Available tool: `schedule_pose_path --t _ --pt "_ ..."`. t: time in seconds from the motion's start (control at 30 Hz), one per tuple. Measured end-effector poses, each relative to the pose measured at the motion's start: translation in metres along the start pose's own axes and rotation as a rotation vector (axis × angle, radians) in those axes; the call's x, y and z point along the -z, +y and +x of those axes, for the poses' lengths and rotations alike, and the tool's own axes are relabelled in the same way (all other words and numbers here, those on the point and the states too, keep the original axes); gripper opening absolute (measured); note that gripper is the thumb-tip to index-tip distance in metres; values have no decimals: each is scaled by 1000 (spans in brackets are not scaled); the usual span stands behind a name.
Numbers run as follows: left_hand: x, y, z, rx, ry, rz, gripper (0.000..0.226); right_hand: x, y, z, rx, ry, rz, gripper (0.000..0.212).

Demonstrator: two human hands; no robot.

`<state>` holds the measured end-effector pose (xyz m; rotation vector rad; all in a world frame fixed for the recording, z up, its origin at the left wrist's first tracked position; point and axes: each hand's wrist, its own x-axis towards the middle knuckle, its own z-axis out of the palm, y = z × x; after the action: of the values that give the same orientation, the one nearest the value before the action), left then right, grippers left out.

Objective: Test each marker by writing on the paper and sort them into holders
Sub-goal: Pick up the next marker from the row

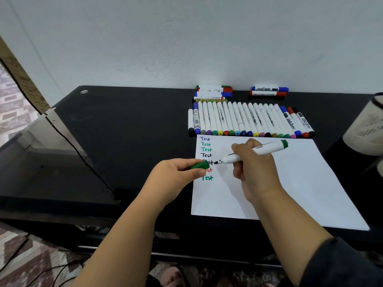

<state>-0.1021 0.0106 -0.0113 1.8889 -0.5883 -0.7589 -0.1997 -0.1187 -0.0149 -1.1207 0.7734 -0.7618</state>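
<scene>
A person's right hand grips an uncapped white marker with a green end, its dark tip just above the sheet of paper on the black bench. The left hand pinches the marker's green cap at the paper's left edge, close to the tip. Down that edge runs a column of the word "Test" in blue, green, black and red; the cap and fingers hide parts of two lines. Just beyond the paper lies a long row of white markers with coloured caps, side by side. Behind them, against the wall, sit a small stack of markers and a separate blue and red pair. A pale cup stands at the right edge.
</scene>
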Motion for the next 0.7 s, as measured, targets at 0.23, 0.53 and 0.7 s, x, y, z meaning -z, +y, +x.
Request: schedule_pose_path --t 0.23,0.53,0.7 --pt "-3 6 -6 -76 -78 -9 20 -8 1 -10 -26 -140 -148 38" --pt "2 9 -8 -58 -54 -111 15 -7 -14 -14 -59 -255 -137 35" --pt "-5 11 -9 -56 -42 -180 13 -15 -14 -15 -137 -140 -47 38"
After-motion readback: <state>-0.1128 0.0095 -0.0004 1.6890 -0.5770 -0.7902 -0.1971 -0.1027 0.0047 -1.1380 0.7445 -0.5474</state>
